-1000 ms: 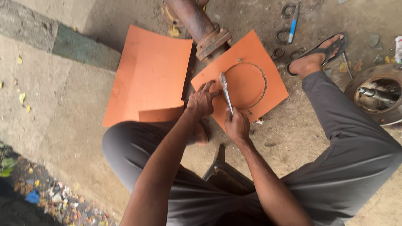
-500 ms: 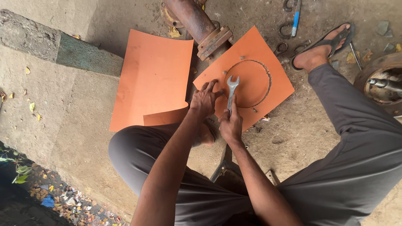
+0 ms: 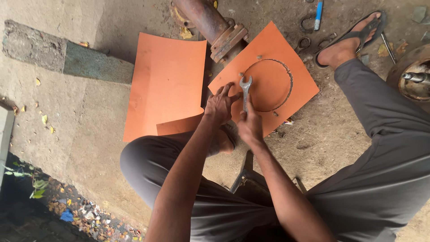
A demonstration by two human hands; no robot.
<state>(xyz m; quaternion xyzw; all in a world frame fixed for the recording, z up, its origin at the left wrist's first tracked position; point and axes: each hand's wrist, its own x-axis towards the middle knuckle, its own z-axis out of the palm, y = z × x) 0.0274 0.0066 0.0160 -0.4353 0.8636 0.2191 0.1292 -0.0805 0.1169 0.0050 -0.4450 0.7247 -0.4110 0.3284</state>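
Note:
A square orange rubber sheet [image 3: 286, 49] lies on the ground with a ring [image 3: 290, 76] cut or marked in it and small bolts around the ring. My right hand [image 3: 250, 124] grips a silver open-ended spanner [image 3: 245, 91] upright over the sheet, its jaw near a bolt at the ring's left edge. My left hand [image 3: 220, 105] rests on the sheet's lower left part, fingers next to the spanner. A second, larger orange sheet [image 3: 165, 80] lies to the left, one corner curled over.
A rusty flanged pipe [image 3: 210, 22] lies behind the sheets. My sandalled foot [image 3: 347, 42] is at the upper right, with shackles and a blue-handled tool [image 3: 317, 11] near it. A round metal drum part [image 3: 414, 76] sits at the right edge. A concrete kerb [image 3: 67, 60] runs left.
The spanner has swung from a slant to upright, with its jaw now at the ring's left edge. Both hands stayed on the sheet.

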